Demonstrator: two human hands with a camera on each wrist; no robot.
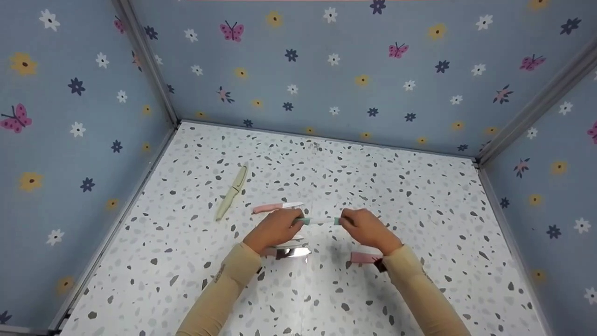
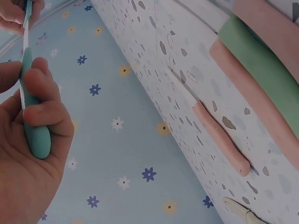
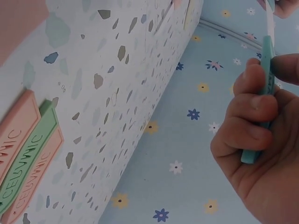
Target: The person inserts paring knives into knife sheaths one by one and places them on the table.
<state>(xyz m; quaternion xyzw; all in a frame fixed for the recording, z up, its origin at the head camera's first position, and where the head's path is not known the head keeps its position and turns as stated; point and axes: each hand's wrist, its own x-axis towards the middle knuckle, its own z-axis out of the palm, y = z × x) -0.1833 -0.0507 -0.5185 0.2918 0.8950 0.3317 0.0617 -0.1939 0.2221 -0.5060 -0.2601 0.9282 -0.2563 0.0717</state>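
Note:
My left hand grips the teal handle of a knife, fingers curled round it. A white blade shows between my two hands. My right hand holds a teal blade cover over the far end of that blade, the thumb and curled fingers pinching it. Both hands are raised above the table. Beyond the left hand lies a pink-handled knife with a white blade. More knives with pink and green handles lie beneath the left hand, partly hidden by it in the head view.
Pink and green blade covers marked CERAMIC lie side by side below the right hand. A pale green knife rests farther left on the table. Flowered panels stand at the back and both sides.

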